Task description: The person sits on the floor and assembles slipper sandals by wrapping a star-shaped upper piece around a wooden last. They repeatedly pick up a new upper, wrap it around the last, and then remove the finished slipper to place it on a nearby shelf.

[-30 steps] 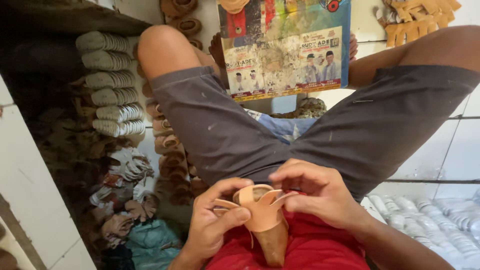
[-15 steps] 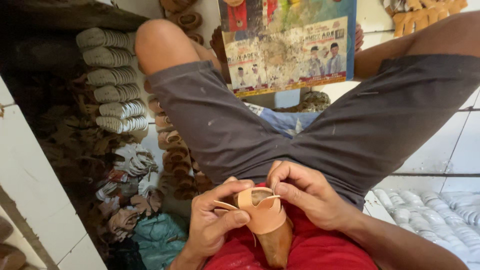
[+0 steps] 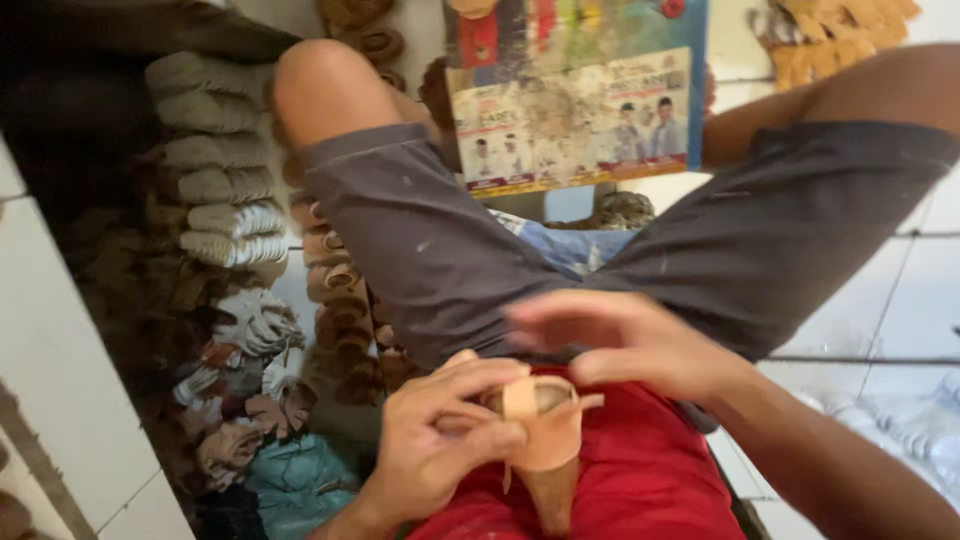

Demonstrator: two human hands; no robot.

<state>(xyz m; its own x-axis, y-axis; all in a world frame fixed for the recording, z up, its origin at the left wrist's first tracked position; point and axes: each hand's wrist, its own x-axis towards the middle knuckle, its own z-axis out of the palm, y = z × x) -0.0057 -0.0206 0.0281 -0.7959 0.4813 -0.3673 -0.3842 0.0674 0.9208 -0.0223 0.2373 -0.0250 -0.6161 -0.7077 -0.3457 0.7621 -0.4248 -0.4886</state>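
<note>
I sit with legs spread in grey shorts (image 3: 440, 250) and a red shirt (image 3: 640, 480). My left hand (image 3: 440, 440) grips a tan leather sandal upper (image 3: 545, 440), with straps looped over a brown wooden form, in my lap. My right hand (image 3: 625, 340) hovers just above and to the right of it, fingers spread and blurred, holding nothing. The lower end of the form points down toward me.
A printed poster board (image 3: 575, 110) lies on the floor between my knees. Stacks of pale soles (image 3: 215, 180) and piles of brown strap pieces (image 3: 335, 330) fill the left side. White tiled floor (image 3: 880, 300) lies to the right, more tan pieces (image 3: 830, 30) at the top right.
My right hand has let go of the sandal strap and lifted up and to the right. The left hand keeps its hold on the upper.
</note>
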